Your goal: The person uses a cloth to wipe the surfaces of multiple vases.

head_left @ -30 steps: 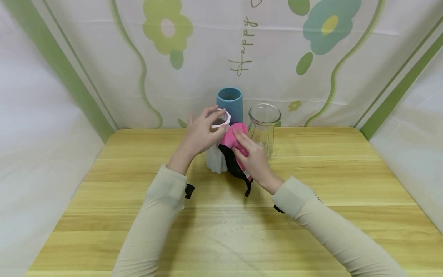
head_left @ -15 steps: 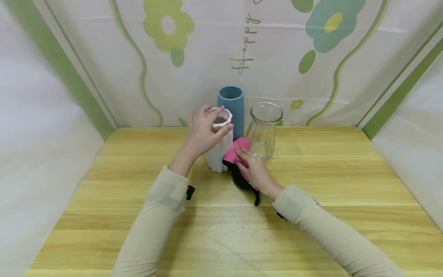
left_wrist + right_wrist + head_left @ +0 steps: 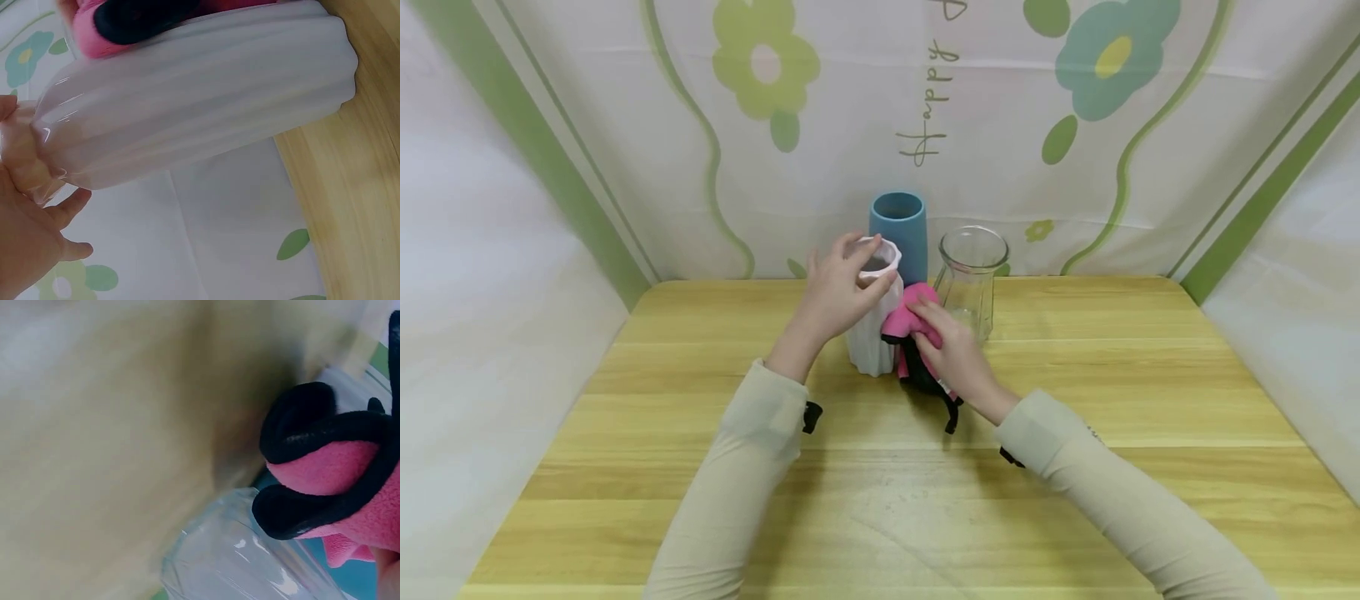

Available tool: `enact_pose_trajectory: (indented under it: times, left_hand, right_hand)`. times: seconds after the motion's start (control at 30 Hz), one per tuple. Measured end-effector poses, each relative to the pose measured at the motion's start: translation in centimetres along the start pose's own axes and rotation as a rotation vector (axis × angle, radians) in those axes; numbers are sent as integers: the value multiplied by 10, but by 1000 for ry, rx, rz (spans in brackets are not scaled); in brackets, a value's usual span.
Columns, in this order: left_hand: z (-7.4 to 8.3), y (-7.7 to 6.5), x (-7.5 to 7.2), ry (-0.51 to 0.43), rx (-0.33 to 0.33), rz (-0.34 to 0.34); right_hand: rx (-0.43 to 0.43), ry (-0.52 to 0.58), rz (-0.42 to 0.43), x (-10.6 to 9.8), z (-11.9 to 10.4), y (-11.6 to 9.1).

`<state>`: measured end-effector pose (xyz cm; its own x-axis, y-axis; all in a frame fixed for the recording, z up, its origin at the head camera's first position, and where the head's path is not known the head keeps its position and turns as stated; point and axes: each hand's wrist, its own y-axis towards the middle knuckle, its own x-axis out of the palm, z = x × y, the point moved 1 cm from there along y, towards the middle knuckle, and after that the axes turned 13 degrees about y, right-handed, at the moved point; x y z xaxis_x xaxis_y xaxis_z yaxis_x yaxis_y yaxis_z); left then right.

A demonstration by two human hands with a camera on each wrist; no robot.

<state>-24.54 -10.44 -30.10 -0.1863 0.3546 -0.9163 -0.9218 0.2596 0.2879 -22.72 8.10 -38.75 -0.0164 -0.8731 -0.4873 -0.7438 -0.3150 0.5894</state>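
Observation:
A white fluted vase [image 3: 874, 333] stands upright on the wooden table. My left hand [image 3: 837, 287] grips it round the neck, thumb and fingers at the rim; in the left wrist view the ribbed vase [image 3: 187, 100] fills most of the picture. My right hand [image 3: 955, 350] holds a soft pink and black fleecy cloth [image 3: 906, 315] against the vase's right side. Black edging and pink pile show on the cloth [image 3: 325, 469] in the right wrist view, where only a bit of the hand [image 3: 387, 569] appears. The cloth's far side is hidden.
Behind the white vase stands a blue vase [image 3: 901, 233]. A clear glass vase [image 3: 967, 287] stands just right of the cloth, close to my right hand. A printed curtain [image 3: 850, 100] hangs behind the wooden table [image 3: 662, 400].
The cloth and my right hand moved down along the white vase's side, then a little back up. My left hand keeps its grip at the rim.

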Motion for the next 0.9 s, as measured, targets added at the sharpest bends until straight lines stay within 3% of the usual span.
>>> enact_pose_trajectory:
  times: [0.27,0.67,0.9]
  left_hand:
    - [-3,1,-5,-82,20,-88]
    - [-6,2,-4,-80,21,-105]
    - [-7,3,1,-57,17,-65]
  right_hand:
    - [-20,-10,66,-7,-14,11]
    - [-9,-54,-13,4,1,-2]
    - [142,-49,-129,11,13,-18]
